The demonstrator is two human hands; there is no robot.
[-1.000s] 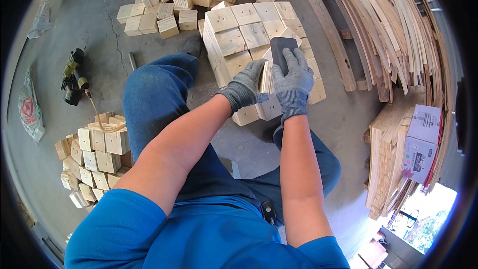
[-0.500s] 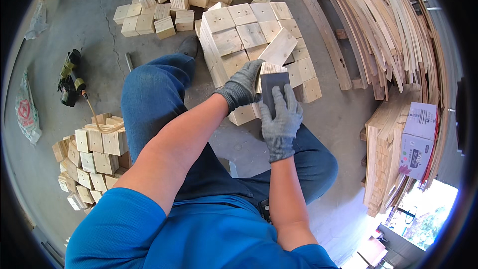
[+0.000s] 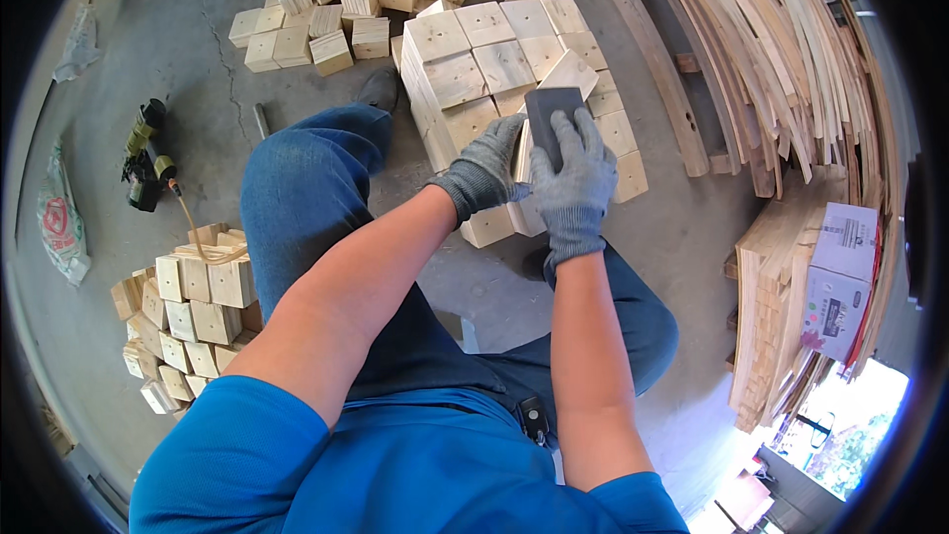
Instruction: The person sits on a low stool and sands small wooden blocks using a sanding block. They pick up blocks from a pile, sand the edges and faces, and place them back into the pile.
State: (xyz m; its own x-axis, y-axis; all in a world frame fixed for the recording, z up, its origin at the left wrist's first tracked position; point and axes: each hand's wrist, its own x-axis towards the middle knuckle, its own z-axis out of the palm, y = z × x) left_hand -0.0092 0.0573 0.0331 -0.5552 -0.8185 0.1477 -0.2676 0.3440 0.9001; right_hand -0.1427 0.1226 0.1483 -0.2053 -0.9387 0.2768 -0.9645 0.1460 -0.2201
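In grey knit gloves, both my hands work over a big stack of pale wooden blocks [image 3: 457, 81] between my legs. My left hand [image 3: 486, 166] is closed on the side of a wooden block [image 3: 522, 156], whose layered edge shows by the fingers. On top of that block my right hand [image 3: 575, 173] presses a dark grey rectangular sanding block [image 3: 550, 107], its fingers lying along the face. The far end of a short board [image 3: 573, 69] shows beyond the sanding block. Most of the held wooden block is hidden under the right hand and the sanding block.
Loose wooden blocks [image 3: 336, 5] lie scattered at the far left, with another block pile [image 3: 193, 311] beside my left thigh. A nail gun [image 3: 146, 153] with a hose [image 3: 188, 222] rests on the floor. Long wood strips [image 3: 732, 49] and a carton [image 3: 840, 282] are at right.
My right hand has slid the sanding block forward and slightly right over the held wooden block. My left hand has stayed nearly in place, keeping its grip.
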